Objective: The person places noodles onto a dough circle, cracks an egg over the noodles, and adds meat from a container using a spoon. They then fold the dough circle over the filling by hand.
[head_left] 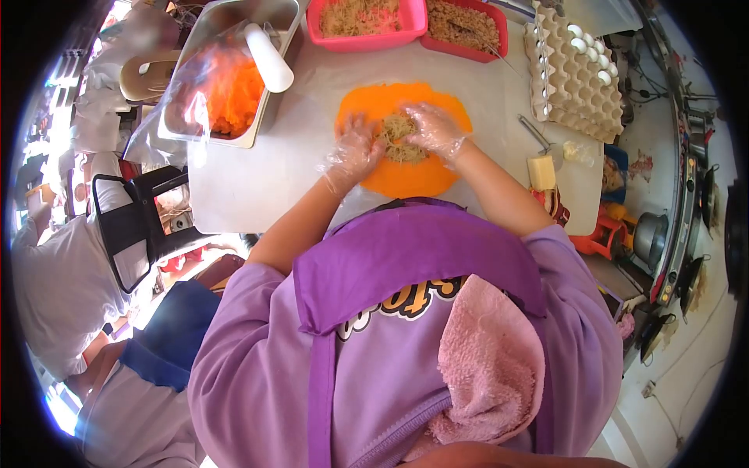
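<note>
A round orange wrapper (406, 175) lies flat on the white table (250, 179) in front of me. A mound of pale noodle filling (400, 144) sits at its middle. My left hand (355, 148), in a clear plastic glove, rests on the wrapper at the filling's left side. My right hand (433, 129), also gloved, presses on the filling from the right and above. Both hands have fingers spread over the filling.
A metal tray (269, 105) with orange wrappers under plastic and a white roller (269, 56) stands at the back left. Two pink tubs (367, 39) (468, 48) of filling sit behind. An egg carton (569, 78), tongs (534, 132) and a butter block (541, 171) lie right. People sit at the left.
</note>
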The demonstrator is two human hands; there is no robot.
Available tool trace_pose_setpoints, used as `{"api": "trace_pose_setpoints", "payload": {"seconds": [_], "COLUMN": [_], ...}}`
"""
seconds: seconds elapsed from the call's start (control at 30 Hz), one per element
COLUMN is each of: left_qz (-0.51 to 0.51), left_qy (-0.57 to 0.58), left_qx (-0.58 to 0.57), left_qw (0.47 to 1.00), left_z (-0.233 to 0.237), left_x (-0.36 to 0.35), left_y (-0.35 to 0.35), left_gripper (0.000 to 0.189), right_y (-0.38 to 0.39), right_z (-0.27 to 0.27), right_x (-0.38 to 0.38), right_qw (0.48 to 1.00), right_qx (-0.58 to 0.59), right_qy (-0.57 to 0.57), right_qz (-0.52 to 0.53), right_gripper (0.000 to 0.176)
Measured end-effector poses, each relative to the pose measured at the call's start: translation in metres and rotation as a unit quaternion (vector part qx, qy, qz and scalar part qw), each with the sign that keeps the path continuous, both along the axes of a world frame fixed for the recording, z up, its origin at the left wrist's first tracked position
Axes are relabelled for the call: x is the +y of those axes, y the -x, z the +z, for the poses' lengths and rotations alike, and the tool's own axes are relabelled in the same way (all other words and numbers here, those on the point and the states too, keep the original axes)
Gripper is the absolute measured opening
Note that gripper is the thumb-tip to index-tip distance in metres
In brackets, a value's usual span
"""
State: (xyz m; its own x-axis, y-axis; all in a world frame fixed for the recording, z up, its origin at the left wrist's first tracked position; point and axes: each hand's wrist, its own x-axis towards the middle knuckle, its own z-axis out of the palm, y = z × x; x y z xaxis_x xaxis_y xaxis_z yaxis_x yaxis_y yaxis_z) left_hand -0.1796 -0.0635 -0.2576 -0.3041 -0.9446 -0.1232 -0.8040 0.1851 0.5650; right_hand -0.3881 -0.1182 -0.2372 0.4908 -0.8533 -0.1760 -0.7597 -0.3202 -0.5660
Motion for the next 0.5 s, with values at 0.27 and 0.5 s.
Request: {"api": "trace_pose_setpoints", "payload": {"seconds": [0.27, 0.5], "left_qz": [-0.017, -0.005], "left_qy": [-0.015, -0.007], "left_qx": [-0.144, -0.072], "left_qw": [0.989, 0.997], "left_z": [0.006, 0.01], "left_x": [0.019, 0.02], "left_y": [0.014, 0.003], "left_gripper": [0.06, 0.065], "right_y": [-0.012, 0.021], "right_z": [-0.006, 0.01], "right_x": [-0.021, -0.02], "right_qw": [0.995, 0.995], "right_qx": [0.072, -0.042], "right_qy": [-0.058, -0.071], "right_qz": [0.032, 0.05], "right_gripper": [0.056, 0.054]}}
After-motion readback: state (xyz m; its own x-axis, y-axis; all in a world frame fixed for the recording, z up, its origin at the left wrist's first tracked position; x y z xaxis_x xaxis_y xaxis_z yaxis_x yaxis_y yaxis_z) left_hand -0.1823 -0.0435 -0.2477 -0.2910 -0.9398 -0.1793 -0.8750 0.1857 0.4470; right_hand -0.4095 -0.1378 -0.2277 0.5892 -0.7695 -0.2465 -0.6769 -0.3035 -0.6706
